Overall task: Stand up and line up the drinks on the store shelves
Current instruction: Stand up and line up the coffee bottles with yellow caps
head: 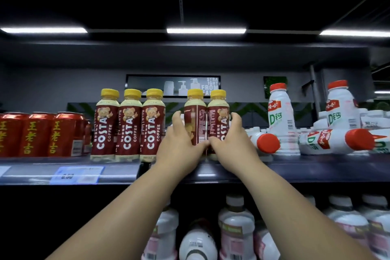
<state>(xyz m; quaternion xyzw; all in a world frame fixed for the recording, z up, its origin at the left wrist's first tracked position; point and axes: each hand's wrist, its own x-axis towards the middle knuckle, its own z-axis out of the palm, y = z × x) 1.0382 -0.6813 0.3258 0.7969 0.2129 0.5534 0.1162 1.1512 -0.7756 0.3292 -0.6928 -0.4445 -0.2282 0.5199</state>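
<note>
I see my left hand (179, 140) with its fingers (176, 118) wrapped round the fourth Costa bottle (195, 116) and my right hand (229, 139) gripping the fifth Costa bottle (218, 115). The two bottles are pressed together and upright on the upper shelf (295, 168). Just to their left stand three more Costa coffee bottles (128, 124) in a row, then red Wanglaoji cans (31, 135). To the right, white red-capped milk drink bottles (279, 112) are mixed, some standing, others lying on their sides (337, 141). A blue price tag (77, 174) sits on the shelf edge.
</note>
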